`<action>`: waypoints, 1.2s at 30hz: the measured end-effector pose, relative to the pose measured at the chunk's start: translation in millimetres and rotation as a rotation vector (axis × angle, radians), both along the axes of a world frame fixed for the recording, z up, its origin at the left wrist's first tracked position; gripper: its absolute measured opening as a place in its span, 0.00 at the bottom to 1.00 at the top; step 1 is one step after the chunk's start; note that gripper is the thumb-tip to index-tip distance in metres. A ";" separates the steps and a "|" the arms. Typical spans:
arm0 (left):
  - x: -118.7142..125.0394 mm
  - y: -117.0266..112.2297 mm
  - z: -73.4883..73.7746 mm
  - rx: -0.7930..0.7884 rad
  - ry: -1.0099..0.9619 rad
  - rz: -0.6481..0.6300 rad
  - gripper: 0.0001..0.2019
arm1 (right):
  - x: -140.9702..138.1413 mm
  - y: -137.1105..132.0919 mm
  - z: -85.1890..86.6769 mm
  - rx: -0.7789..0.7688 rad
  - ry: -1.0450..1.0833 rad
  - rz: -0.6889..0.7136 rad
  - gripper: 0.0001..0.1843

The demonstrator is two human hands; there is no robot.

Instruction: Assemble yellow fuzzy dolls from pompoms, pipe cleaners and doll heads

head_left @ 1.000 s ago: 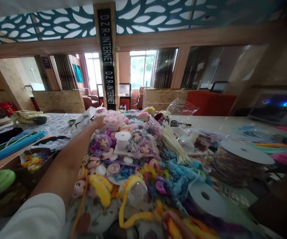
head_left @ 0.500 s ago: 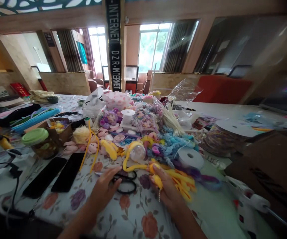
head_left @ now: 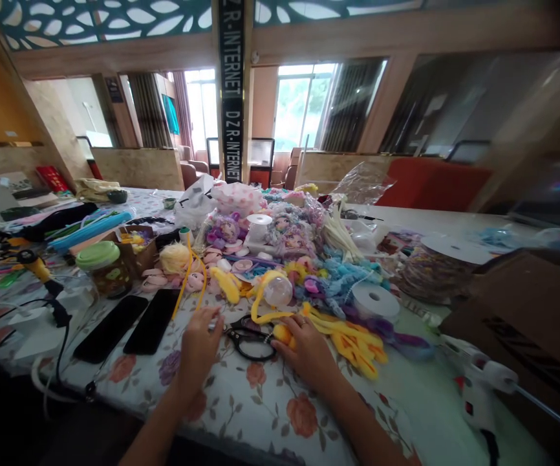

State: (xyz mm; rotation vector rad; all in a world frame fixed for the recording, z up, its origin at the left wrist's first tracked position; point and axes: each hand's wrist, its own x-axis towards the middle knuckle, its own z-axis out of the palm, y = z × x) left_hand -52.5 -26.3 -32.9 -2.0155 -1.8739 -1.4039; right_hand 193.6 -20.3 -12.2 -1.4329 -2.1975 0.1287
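Note:
In the head view, black-handled scissors lie on the flowered cloth between my hands, handles to the right. My left hand is closed at their blade end, its fingertips around the metal. My right hand is curled over a small fuzzy yellow piece, partly hidden under the fingers. A light bead chain runs from it over the scissor handles. Just beyond, a yellow fuzzy strip loops past a clear ball. More yellow strips lie right of my right hand.
A craft pile with doll heads fills the back middle. Two black phones and a green-lidded jar sit left. On the right are a white spool, a glue gun and a cardboard box.
My left hand has drawn its fingers in at the scissors' blade end. My right hand has lowered the yellow piece beside the handles and turned palm down. The camera view has shifted.

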 end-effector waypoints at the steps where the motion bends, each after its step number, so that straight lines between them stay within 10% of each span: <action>1: -10.4 4.4 4.2 -0.009 0.052 0.082 0.12 | 0.8 0.9 -2.4 0.028 0.032 -0.002 0.20; 11: -31.5 35.4 28.0 -0.560 0.406 0.295 0.17 | 7.7 3.7 -5.7 0.133 0.396 -0.119 0.15; 19: -32.0 42.2 30.2 -0.317 0.353 0.249 0.15 | 8.7 7.0 -8.0 0.014 0.485 -0.176 0.14; 26: 8.5 74.8 40.2 -0.164 0.474 -0.398 0.11 | 11.7 14.4 -14.0 0.074 0.454 -0.165 0.12; 36: 8.5 89.6 33.2 -0.259 0.576 -0.200 0.12 | 15.7 17.0 -11.3 0.036 0.501 -0.197 0.12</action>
